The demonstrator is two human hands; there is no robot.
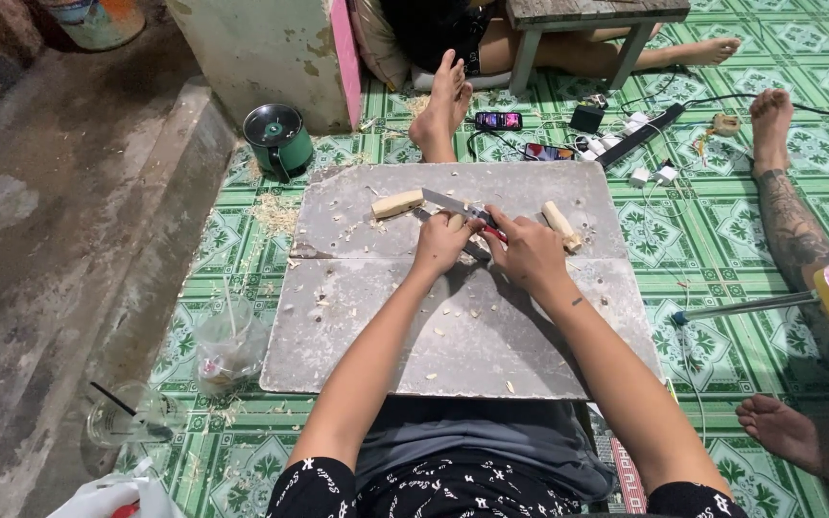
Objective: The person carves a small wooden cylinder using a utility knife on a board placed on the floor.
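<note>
Two bare hands are working close together at the far middle of a grey tabletop lying on green patterned floor mat; left hand is curling its grip shut around a small piece, cannot tell exactly what, fingers tucked under; right hand is closing its grip tight on a red-handled knife, whose blade is pointing left and away, tip lying near a pale wood block; that block is lying flat on the tabletop just beyond the left hand, not touching it; a second wood piece is lying tilted just beside the right hand on its far right; pale shavings are scattering across the tabletop and onto the mat at left; a green round pot is sitting on the floor beyond the tabletop's far left corner; a clear plastic cup with straw and a crumpled clear bag are sitting left of the tabletop; phones and a power strip with chargers are lying on the mat past the far edge; another person's foot is resting near the far edge; a tattooed leg is stretching along the right; another bare foot is showing lower right.
</note>
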